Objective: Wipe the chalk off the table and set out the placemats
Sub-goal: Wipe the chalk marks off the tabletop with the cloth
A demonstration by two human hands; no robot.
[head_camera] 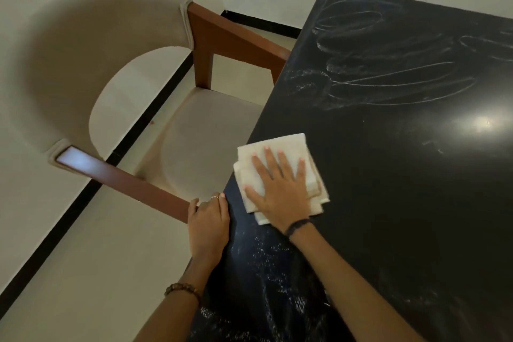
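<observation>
Two bare hands work at a glossy black table (pixel 402 175); the right hand (pixel 280 186) lies flat, fingers spread apart, pressing a folded cream cloth (pixel 273 150) near the table's left edge; the left hand (pixel 208 222) curls over that edge, fingers closed on it. White chalk loops (pixel 388 64) smear the far part of the top, with fine speckles nearer the person. A chair (pixel 194 130) with beige padded seat, curved back and reddish wooden arms stands just beside the table.
</observation>
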